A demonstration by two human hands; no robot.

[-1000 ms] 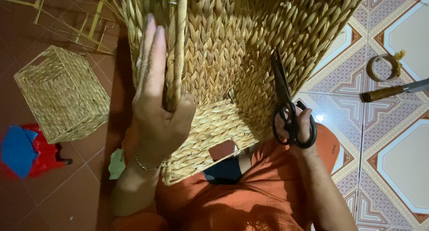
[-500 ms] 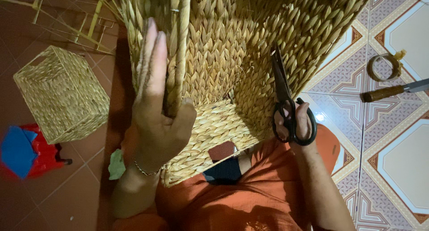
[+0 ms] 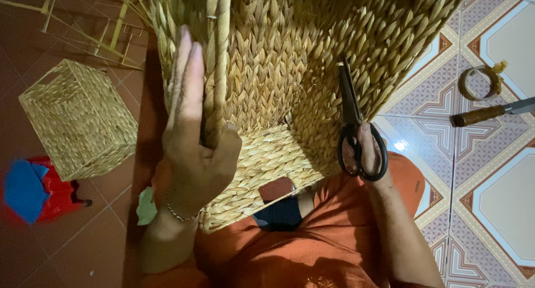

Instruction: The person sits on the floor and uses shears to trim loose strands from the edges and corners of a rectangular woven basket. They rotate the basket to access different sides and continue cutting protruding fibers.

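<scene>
A large woven straw basket point(image 3: 290, 71) rests on my lap, its opening turned toward me. My left hand point(image 3: 195, 137) grips the basket's near left rim, thumb inside and fingers stretched up along a thick braided edge strand point(image 3: 220, 59). My right hand point(image 3: 362, 151) holds black scissors point(image 3: 351, 115) by the loops, blades closed and pointing up, lying against the basket's inner right wall. A rectangular handle hole point(image 3: 277, 189) shows in the basket's lower wall.
A smaller woven basket point(image 3: 78, 118) lies on the red floor at left, beside a red and blue plastic object point(image 3: 28, 190). A thin wire frame point(image 3: 111, 32) stands behind it. On the patterned tiles at right lie a tape roll point(image 3: 479, 82) and a wooden-handled knife point(image 3: 490, 114).
The scissors have shifted slightly upward along the basket's right wall. My left hand keeps the same grip on the rim.
</scene>
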